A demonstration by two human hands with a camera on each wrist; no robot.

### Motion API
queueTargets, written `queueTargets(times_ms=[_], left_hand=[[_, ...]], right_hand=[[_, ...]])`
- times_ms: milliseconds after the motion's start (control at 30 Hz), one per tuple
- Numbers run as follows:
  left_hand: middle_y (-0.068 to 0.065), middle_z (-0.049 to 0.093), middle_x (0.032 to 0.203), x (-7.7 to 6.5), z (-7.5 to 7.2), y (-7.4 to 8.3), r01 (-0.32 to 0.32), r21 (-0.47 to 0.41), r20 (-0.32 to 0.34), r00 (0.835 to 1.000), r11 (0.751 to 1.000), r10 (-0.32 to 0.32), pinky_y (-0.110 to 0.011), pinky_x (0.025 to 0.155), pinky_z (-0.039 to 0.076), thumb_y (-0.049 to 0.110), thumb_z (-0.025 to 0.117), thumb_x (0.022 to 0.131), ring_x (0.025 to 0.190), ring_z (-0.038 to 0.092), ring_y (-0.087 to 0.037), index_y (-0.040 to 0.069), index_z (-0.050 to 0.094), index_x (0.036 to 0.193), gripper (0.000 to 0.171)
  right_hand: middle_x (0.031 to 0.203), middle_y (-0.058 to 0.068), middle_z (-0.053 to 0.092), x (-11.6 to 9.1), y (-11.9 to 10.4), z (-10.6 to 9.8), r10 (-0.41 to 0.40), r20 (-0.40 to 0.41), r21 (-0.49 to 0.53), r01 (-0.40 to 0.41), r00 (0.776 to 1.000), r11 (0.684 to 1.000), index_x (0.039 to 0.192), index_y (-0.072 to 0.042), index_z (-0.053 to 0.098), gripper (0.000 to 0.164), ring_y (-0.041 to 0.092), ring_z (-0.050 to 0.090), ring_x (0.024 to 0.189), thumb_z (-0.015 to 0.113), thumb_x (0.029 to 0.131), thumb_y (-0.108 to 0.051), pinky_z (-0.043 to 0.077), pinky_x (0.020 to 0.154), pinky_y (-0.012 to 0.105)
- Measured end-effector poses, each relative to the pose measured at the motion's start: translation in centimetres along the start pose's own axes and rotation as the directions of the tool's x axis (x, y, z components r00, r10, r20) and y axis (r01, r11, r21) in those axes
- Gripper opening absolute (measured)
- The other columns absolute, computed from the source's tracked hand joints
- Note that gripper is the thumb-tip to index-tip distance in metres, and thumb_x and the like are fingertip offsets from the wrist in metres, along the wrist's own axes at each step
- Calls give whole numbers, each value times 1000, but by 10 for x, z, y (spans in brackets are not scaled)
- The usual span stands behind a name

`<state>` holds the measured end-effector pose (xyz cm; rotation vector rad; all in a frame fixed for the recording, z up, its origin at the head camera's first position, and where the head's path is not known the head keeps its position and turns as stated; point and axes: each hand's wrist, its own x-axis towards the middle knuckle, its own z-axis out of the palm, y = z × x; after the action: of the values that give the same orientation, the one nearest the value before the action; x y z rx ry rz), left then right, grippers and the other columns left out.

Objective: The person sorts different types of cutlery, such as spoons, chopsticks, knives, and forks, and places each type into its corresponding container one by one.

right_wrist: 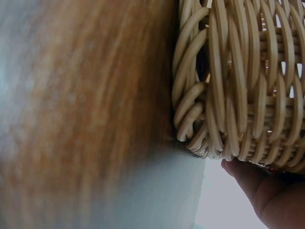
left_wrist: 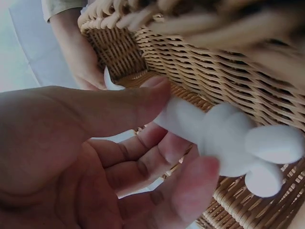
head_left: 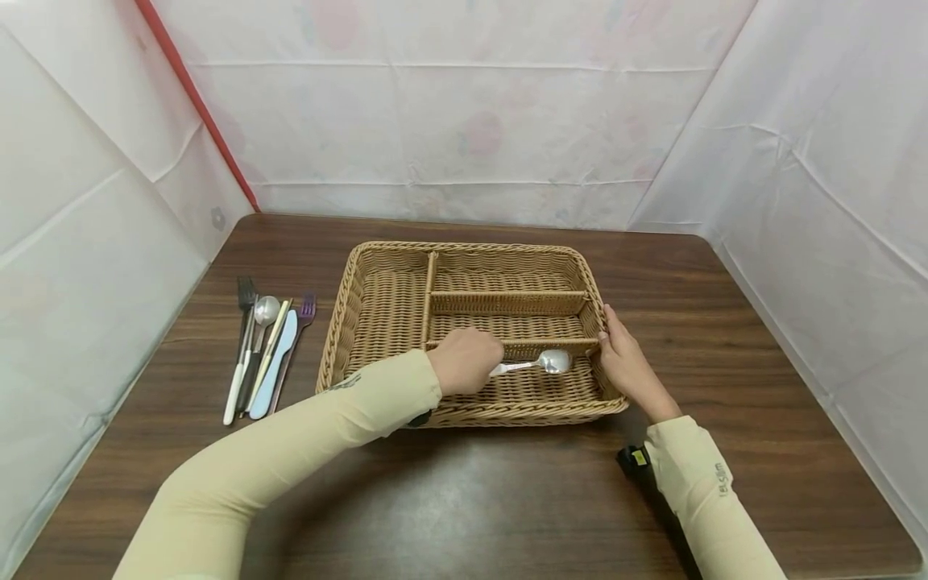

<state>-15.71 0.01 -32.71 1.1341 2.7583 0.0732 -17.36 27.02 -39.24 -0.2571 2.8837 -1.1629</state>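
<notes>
A woven wicker tray point(head_left: 464, 247) with several compartments sits mid-table. My left hand point(head_left: 467, 362) reaches into its front compartment and pinches the white handle of a metal spoon point(head_left: 554, 361), whose bowl points right. In the left wrist view the thumb and fingers of the left hand point(left_wrist: 181, 131) close round the spoon handle point(left_wrist: 224, 136) just above the tray's weave point(left_wrist: 214, 67). My right hand point(head_left: 627, 362) lies with straight fingers against the outside of the tray's right wall. The right wrist view shows that wall point(right_wrist: 228, 95) and a bit of the right hand point(right_wrist: 257, 191).
Several pieces of cutlery point(head_left: 264, 354), among them forks, a spoon and a pale blue knife, lie side by side on the brown wooden table point(head_left: 761, 338) left of the tray. White sheeting walls stand on three sides. A black device point(head_left: 638, 463) sits at my right wrist.
</notes>
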Motion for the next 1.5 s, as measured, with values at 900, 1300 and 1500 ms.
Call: queueTargets(times_ms=[900,1300,1500], left_hand=[[4,59,82,27,9,22,-3,259,390,915,966,-102,-24,52,34,11,51,97,58,36,-10,16,67,102,18],[2,63,118,41,24,29,-25,295,515,846,955,-137,-24,54,33,16,52,97,60,39,-10,19,59,129,33],[3,58,126,46,28,29,-19,289,531,835,957,-144,-24,65,41,16,53,96,80,52,-10,21,55,134,38]], right_hand=[[152,31,7,-2,-1,0,-3,6,-5,3,1000,1000,148,8,3,53,44,8,140,27,102,-5,10,111,53],[152,31,5,-2,-1,-1,8,22,-5,-7,1000,1000,148,7,1,53,43,7,140,26,103,-7,10,111,54],[153,30,4,-2,-1,-1,-3,19,-13,3,1000,1000,148,8,2,53,43,7,140,26,103,-7,10,111,52]])
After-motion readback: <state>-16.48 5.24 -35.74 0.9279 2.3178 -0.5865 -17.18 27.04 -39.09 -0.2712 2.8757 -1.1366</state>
